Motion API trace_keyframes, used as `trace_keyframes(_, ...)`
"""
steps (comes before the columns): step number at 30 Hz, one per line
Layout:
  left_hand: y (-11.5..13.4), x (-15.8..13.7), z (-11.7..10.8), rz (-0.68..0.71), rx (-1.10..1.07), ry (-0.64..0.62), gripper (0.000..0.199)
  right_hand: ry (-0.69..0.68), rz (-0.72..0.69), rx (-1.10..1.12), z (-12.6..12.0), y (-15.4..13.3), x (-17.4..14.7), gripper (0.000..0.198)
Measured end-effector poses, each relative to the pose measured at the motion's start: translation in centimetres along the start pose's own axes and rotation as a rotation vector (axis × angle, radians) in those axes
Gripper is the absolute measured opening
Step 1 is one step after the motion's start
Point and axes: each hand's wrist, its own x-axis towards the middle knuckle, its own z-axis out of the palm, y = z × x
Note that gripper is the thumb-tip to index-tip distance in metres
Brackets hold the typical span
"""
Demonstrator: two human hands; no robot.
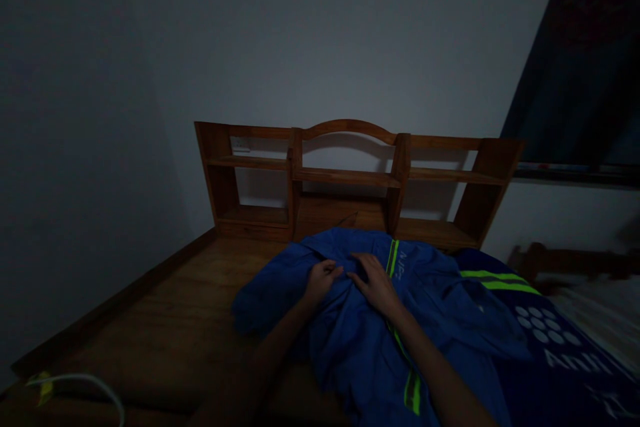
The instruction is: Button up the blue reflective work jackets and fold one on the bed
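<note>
A bare wooden bed platform [165,327] lies open to the left of a blue jacket [360,340], bounded by a raised wooden edge along the wall; a white cable [100,387] loops at its near left corner. Behind stands a wooden headboard shelf [350,177] with open compartments. The jacket, spread at the platform's middle, carries lime-green stripes and small pale lettering too dim to read. To its right, a dark blue cloth [560,347] shows white dots and letters starting "Anh". The left hand [323,280] is curled, pinching a fold of the jacket. The right hand [375,283] lies spread, fingers pressed flat on the fabric just beside it.
</note>
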Motion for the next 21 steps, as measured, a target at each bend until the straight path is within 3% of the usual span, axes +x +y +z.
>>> trace_keyframes(6,0.5,-0.3,0.8,-0.057,-0.138,-0.096,0.039,0.016,0.075,0.037,0.3,0.8,0.0,0.015)
trace_keyframes(14,0.2,-0.3,0.9,0.008,-0.096,-0.122,0.040,0.038,0.075,0.057,0.6,1.6,0.1,0.009)
trace_keyframes(21,0.9,-0.4,0.7,-0.004,-0.157,-0.251,0.042,0.041,0.068,0.079,0.4,1.3,0.1,0.008)
